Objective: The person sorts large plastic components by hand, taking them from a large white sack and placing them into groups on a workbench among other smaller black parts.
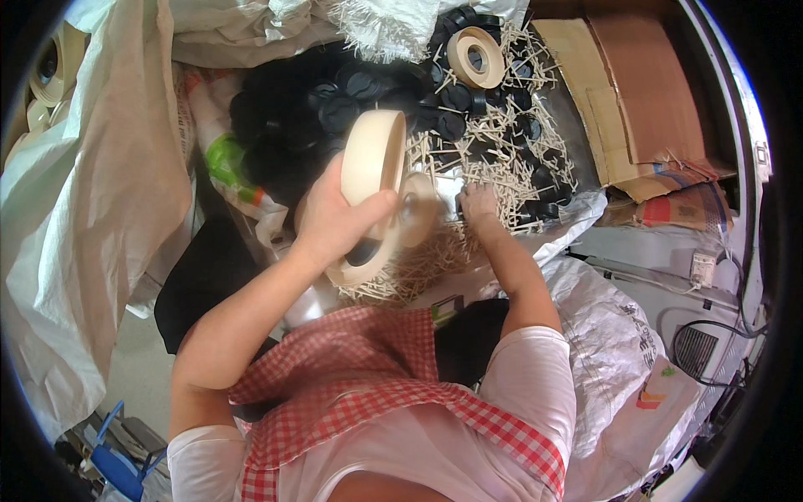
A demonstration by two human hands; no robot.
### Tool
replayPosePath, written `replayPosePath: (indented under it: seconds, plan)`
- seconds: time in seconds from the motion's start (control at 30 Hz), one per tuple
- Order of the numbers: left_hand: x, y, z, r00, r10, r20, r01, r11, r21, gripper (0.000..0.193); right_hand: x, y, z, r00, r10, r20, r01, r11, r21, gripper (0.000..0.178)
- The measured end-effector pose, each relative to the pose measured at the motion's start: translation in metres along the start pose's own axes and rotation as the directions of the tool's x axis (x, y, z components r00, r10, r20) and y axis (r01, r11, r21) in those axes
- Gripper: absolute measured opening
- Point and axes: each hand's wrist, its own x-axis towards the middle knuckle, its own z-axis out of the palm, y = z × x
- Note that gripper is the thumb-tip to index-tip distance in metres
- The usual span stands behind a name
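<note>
My left hand is closed around a cream plastic ring, thumb on the near side of its wall, and holds it tilted above the pile. A second cream ring shows just under that hand, and a blurred round cream part is beside it. My right hand reaches into the pile with its fingers bent down. Something dark is at its fingertips, but I cannot make it out. Around it are short cream sticks and black round caps.
A further cream ring lies on the caps at the back. White woven sacks hang at the left, and another sack is at the right. Flattened cardboard is at the back right. A cable runs along the right wall.
</note>
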Motion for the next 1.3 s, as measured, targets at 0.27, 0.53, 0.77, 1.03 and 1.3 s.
replayPosePath:
  seconds: [0.27,0.53,0.77,1.03,1.3]
  plan:
    - [-0.012,0.011,0.012,0.986,0.006,0.165,-0.005,1.0,-0.006,0.06,-0.084,0.036,-0.021,0.81,0.226,-0.541,-0.029,0.937,0.349,0.025]
    - [-0.03,-0.003,0.024,0.916,-0.095,0.391,0.146,0.984,-0.103,0.066,-0.121,0.064,-0.03,0.639,0.581,-0.504,-0.134,0.73,0.671,0.019]
    - [-0.033,-0.007,0.027,0.963,0.001,0.269,0.05,0.982,-0.182,0.056,-0.097,0.041,-0.003,0.695,0.614,-0.374,-0.064,0.571,0.818,0.008]
    - [-0.033,0.008,0.005,0.959,-0.055,0.278,0.125,0.963,-0.238,0.051,-0.07,-0.038,0.018,0.92,0.365,0.142,-0.385,0.773,0.505,0.037]
    - [-0.014,-0.022,0.026,0.885,0.256,0.388,-0.306,0.95,0.071,0.076,-0.108,-0.016,-0.03,0.804,0.59,0.075,-0.231,0.193,0.954,0.042]
